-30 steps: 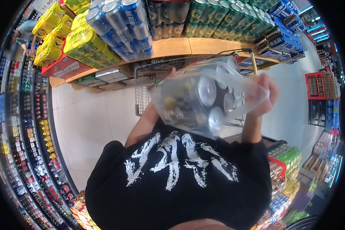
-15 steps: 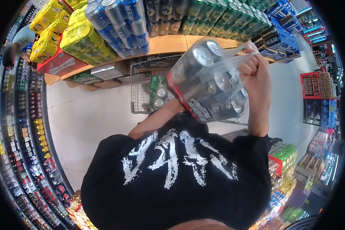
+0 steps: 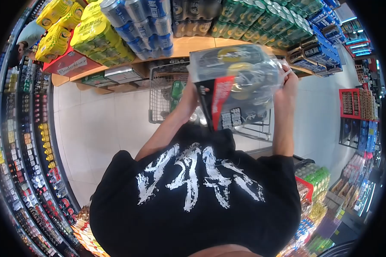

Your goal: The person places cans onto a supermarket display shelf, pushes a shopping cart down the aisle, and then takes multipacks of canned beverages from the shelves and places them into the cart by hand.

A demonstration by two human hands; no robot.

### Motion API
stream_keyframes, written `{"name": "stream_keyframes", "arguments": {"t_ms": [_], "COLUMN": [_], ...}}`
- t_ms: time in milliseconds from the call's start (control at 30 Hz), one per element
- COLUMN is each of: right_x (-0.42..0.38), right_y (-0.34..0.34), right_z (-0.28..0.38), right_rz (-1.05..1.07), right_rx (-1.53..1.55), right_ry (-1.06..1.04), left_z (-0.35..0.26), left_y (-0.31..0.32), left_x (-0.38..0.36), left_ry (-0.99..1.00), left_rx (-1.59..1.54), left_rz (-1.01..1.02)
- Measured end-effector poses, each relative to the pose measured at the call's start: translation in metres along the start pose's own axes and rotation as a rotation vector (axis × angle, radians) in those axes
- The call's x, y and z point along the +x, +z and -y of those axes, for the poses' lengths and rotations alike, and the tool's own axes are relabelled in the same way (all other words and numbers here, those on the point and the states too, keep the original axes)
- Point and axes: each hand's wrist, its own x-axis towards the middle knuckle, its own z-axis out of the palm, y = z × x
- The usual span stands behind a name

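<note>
A plastic-wrapped pack of black cans (image 3: pixel 248 96) with a red-and-black printed band is held up in front of my chest, tilted. My left hand (image 3: pixel 189 100) presses against its left side, with most fingers hidden behind it. On the other side, my right hand (image 3: pixel 288 81) is closed on the clear plastic wrap at the right end. Beneath the pack stands a wire shopping cart (image 3: pixel 151 116) holding a green can pack (image 3: pixel 177 91) and silver can tops, partly covered by the pack and my left forearm.
Multipacks of blue cans (image 3: pixel 148 30), yellow cans (image 3: pixel 96 38) and green cans (image 3: pixel 261 19) are stacked on a wooden display ledge (image 3: pixel 184 45) ahead. Long product shelves (image 3: pixel 23 150) run along the left. A person's arm (image 3: pixel 30 36) shows at the far left.
The pack has turned, so its printed side and base now face me instead of the can tops. My right hand has moved slightly lower, and my left hand has come into view at its left side.
</note>
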Motion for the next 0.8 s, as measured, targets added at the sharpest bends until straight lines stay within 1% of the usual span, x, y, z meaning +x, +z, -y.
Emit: {"name": "stream_keyframes", "arguments": {"t_ms": [33, 67, 100, 167, 200, 233, 267, 333, 400, 433, 467, 567, 600, 700, 733, 767, 800], "right_x": [-0.005, -0.011, -0.011, -0.010, -0.009, -0.009, -0.003, -0.012, -0.013, -0.006, -0.001, 0.019, 0.031, 0.063, 0.071, 0.077, 0.079], "right_y": [0.019, 0.043, 0.048, 0.057, 0.049, 0.044, 0.043, 0.073, 0.083, 0.089, 0.092, 0.088, 0.084, 0.075, 0.068, 0.059, 0.048], "right_z": [-0.011, -0.022, -0.024, -0.027, -0.021, -0.018, -0.019, -0.028, -0.045, -0.055, -0.065, -0.101, -0.112, -0.155, -0.173, -0.191, -0.208], "right_rz": [-0.130, -0.256, -0.228, -0.171, 0.066, 0.301, 0.093, 0.108, 0.129, 0.161, 0.187, 0.273, 0.307, 0.328, 0.308, 0.280, 0.333], "right_rx": [-0.057, -0.117, -0.098, -0.061, 0.094, 0.251, 0.098, 0.018, -0.048, -0.077, -0.109, -0.185, -0.244, -0.421, -0.580, -0.740, -0.871], "right_ry": [-0.061, -0.123, -0.118, -0.107, -0.013, 0.076, -0.040, 0.028, 0.071, 0.072, 0.079, 0.114, 0.137, 0.122, 0.063, 0.004, -0.029], "left_z": [-0.009, -0.008, -0.007, 0.006, 0.002, -0.012, -0.007, -0.001, 0.000, -0.004, 0.009, 0.015, 0.008, 0.012, 0.029, 0.034, 0.048], "left_y": [0.003, 0.003, 0.004, -0.013, -0.012, -0.001, -0.009, -0.028, -0.040, -0.047, -0.061, -0.091, -0.097, -0.134, -0.158, -0.164, -0.172], "left_x": [-0.012, -0.012, -0.010, 0.008, 0.008, -0.003, 0.006, 0.028, 0.036, 0.048, 0.067, 0.086, 0.079, 0.080, 0.096, 0.101, 0.109], "left_ry": [0.091, 0.106, 0.122, 0.054, 0.016, 0.075, 0.031, -0.045, -0.075, -0.073, -0.012, -0.038, -0.058, -0.077, -0.092, -0.068, -0.079], "left_rx": [0.037, 0.040, 0.043, -0.002, -0.022, -0.142, -0.279, -0.500, -0.617, -0.671, -0.676, -0.818, -0.927, -0.854, -0.669, -0.483, -0.390], "left_rz": [0.107, 0.030, -0.046, -0.030, -0.016, -0.008, 0.045, 0.155, 0.183, 0.203, 0.237, 0.220, 0.207, 0.202, 0.072, 0.002, -0.107]}}
